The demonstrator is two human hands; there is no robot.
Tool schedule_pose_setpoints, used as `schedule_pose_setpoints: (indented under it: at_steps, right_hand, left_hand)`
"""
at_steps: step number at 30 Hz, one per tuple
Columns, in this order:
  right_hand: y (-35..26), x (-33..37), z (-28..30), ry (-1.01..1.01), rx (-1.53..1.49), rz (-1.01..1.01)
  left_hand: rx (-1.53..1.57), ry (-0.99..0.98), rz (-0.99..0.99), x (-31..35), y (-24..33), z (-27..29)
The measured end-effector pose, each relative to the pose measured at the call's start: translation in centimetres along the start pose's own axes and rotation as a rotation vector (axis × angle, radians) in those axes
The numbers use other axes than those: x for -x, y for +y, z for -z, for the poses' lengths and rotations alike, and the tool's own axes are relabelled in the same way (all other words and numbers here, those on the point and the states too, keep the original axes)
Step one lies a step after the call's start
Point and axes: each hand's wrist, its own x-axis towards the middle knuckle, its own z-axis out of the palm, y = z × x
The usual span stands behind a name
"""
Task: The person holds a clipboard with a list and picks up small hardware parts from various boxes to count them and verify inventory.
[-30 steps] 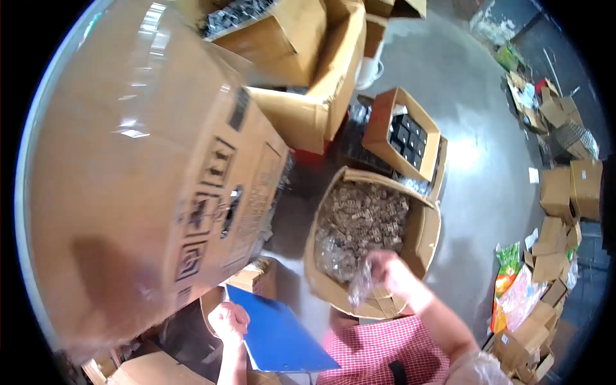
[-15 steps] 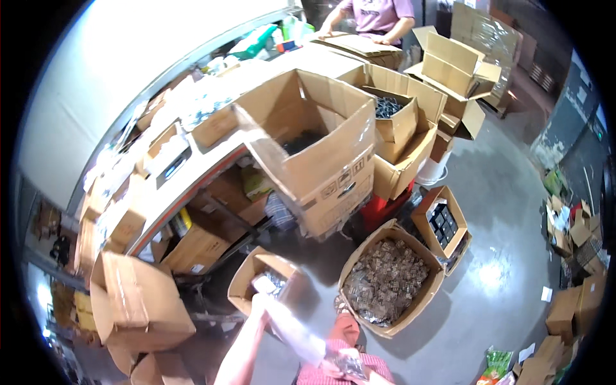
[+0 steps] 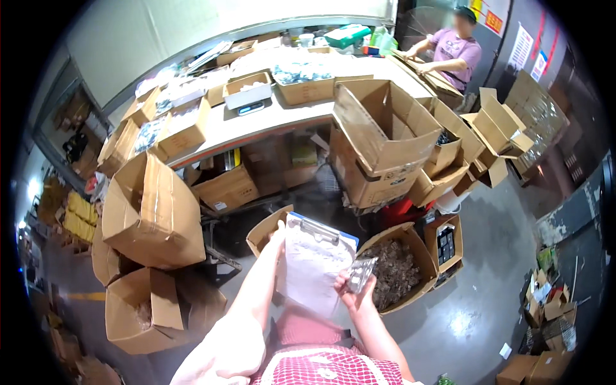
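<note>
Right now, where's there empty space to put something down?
Bare grey floor lies between the carton of small black boxes and the cardboard pile at right. A thin tabletop strip is bare before the carton of bluish packets. It's crowded around the clipboard, with cartons on both sides.

Through my remote feed I see blue along the rim of the clipboard (image 3: 340, 233) beneath its white paper (image 3: 311, 273), a silvery, glinting packet (image 3: 361, 274), and a red garment (image 3: 327, 370) patterned with a pale grid. The table (image 3: 234, 126) has a whitish top with a reddish-orange strip along its front edge, a bright green bag (image 3: 348, 36) at its back edge, and a purple shirt (image 3: 458, 52) by its far right corner. Around it I get tan-brown cartons (image 3: 385, 168) and grey floor (image 3: 484, 256).
</note>
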Motion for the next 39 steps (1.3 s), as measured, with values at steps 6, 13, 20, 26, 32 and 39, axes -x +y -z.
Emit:
schedule_pose_setpoints:
  at_steps: [6, 13, 20, 26, 32, 39]
  right_hand:
    - [2.3, -4.3, -0.3, 0.437, 0.017, 0.08]
    - [4.4, -12.9, 1.6, 0.396, -0.101, 0.085]
    - [11.5, -18.0, -3.5, 0.378, 0.113, -0.024]
    - [11.7, -19.0, -11.4, 0.101, 0.414, 0.016]
    - [10.5, -20.8, -17.8, -0.546, 0.203, -0.457]
    - [11.0, -24.5, -25.1, -0.225, 0.976, -0.133]
  left_hand:
    - [0.153, -0.094, 0.264, 3.8, -5.6, 4.1]
    - [0.252, -0.111, 0.218, 9.1, 2.0, 5.4]
    - [-0.223, -0.146, -0.049, 8.6, 8.8, 11.8]
    - [-0.181, 0.067, -0.29, 11.2, 14.2, 15.7]
    - [0.005, 0.182, -0.399, 15.1, 17.2, 19.5]
    - [0.088, 0.447, -0.516, 19.0, 18.5, 19.7]
